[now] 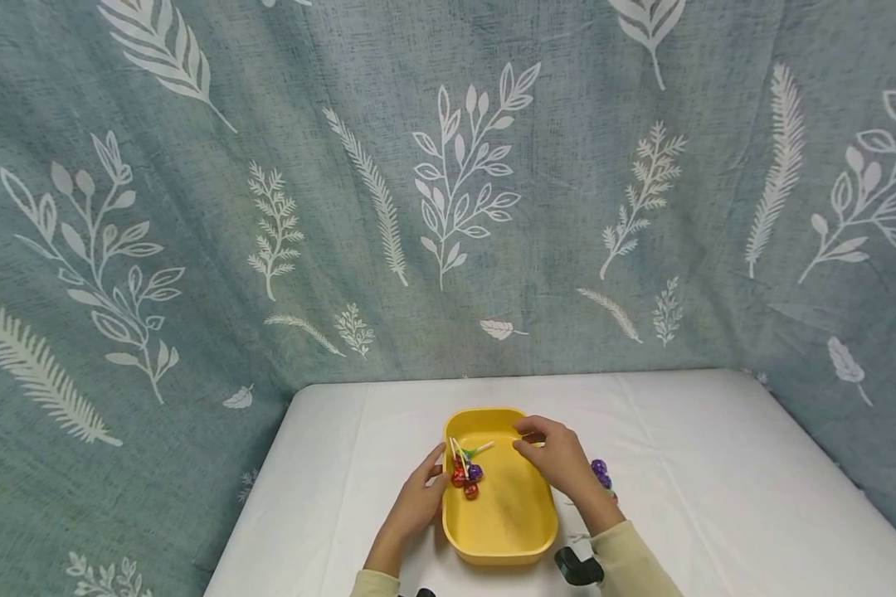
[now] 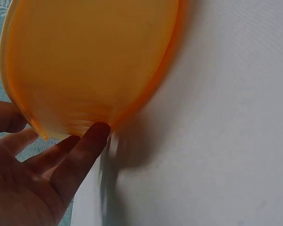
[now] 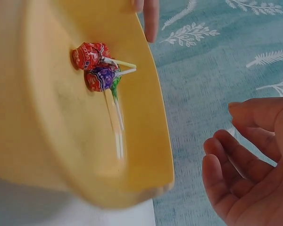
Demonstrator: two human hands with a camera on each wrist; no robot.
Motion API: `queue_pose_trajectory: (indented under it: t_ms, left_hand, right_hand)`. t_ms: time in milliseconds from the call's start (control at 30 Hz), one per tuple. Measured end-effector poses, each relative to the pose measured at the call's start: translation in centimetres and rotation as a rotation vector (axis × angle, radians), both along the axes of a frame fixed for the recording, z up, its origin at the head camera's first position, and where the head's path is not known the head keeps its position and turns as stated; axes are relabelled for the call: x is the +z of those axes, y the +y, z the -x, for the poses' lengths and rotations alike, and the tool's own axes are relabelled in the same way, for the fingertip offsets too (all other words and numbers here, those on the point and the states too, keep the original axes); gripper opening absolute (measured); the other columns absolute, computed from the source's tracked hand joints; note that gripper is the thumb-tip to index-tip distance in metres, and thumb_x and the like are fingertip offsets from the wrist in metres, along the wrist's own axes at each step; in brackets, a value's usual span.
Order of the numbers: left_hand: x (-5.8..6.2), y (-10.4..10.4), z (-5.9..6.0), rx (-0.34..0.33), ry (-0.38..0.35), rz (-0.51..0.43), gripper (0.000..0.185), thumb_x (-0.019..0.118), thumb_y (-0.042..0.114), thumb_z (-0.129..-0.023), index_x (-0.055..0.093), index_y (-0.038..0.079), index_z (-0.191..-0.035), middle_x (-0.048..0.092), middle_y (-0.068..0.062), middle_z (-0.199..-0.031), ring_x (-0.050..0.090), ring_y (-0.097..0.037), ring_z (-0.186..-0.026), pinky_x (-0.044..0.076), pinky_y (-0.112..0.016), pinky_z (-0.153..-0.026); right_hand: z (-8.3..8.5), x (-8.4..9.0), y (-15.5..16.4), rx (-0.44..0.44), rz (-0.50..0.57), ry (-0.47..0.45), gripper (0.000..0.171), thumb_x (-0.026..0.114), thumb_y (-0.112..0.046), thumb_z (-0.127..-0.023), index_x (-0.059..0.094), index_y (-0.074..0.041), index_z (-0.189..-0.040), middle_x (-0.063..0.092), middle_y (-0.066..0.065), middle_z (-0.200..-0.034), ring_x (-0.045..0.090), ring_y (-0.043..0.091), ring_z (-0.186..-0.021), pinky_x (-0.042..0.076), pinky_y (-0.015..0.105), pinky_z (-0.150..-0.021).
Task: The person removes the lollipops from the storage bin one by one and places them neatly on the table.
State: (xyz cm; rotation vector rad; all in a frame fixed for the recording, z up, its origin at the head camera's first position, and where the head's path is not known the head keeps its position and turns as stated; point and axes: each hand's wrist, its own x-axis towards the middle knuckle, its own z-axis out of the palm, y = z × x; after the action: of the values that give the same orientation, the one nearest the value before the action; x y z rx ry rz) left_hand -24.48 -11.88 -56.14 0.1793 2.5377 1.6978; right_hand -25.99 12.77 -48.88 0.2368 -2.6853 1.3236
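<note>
A yellow tray (image 1: 504, 514) lies lengthwise on the table. Several wrapped lollipops, among them a red lollipop (image 3: 87, 56) and a purple lollipop (image 3: 101, 79), are bunched at its left side, their white sticks pointing different ways. My left hand (image 1: 418, 502) grips the tray's left rim; in the left wrist view its fingers (image 2: 92, 146) touch the outer wall. Over the right rim, my right hand (image 1: 560, 456) is raised with bent, parted fingers and nothing between them. The right wrist view shows that hand (image 3: 254, 165) apart from the tray.
Just right of the tray, partly behind my right forearm, more lollipops (image 1: 601, 473) lie on the white-covered table (image 1: 709, 489). A dark wrist device (image 1: 578, 568) sits by the right sleeve. A teal leaf-patterned cloth (image 1: 388, 207) hangs behind.
</note>
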Motion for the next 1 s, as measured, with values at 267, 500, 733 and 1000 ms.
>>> queue_pose_trajectory:
  t_ms: [267,500,733,1000]
  left_hand:
    - [0.0,0.0,-0.1,0.0,0.007,0.01,0.053,0.053,0.018,-0.104,0.042,0.015,-0.156,0.058,-0.025,-0.134,0.056,-0.04,-0.121,0.044,-0.061,-0.101]
    - [0.2,-0.1,0.0,-0.003,0.009,0.003,0.053,0.053,0.017,-0.104,0.042,0.015,-0.156,0.058,-0.024,-0.133,0.057,-0.038,-0.12,0.045,-0.06,-0.1]
    - [0.1,-0.1,0.0,-0.013,-0.003,-0.001,0.053,0.053,0.016,-0.104,0.041,0.015,-0.156,0.059,-0.023,-0.132,0.059,-0.035,-0.116,0.049,-0.056,-0.097]
    - [0.0,-0.1,0.1,-0.025,-0.015,-0.041,0.053,0.052,0.014,-0.105,0.04,0.014,-0.157,0.058,-0.025,-0.133,0.064,-0.032,-0.107,0.056,-0.046,-0.084]
  right_hand:
    - [1.3,-0.5,-1.6,0.045,-0.027,-0.037,0.023,0.074,-0.008,-0.091,0.073,-0.006,-0.114,0.072,0.011,-0.111,0.068,0.028,-0.1,0.057,0.045,-0.085]
    - [2.5,-1.2,-2.7,0.067,-0.041,-0.048,0.023,0.075,-0.009,-0.091,0.073,-0.004,-0.113,0.072,0.008,-0.108,0.068,0.026,-0.097,0.057,0.045,-0.085]
    - [3.2,-1.5,-3.7,0.126,-0.079,-0.162,0.023,0.076,-0.009,-0.089,0.073,-0.002,-0.11,0.07,0.008,-0.105,0.067,0.026,-0.096,0.057,0.042,-0.08]
    - [3.8,-1.9,-4.7,0.195,-0.17,-0.212,0.02,0.08,-0.008,-0.085,0.074,-0.001,-0.103,0.07,0.008,-0.097,0.063,0.022,-0.089,0.056,0.042,-0.079]
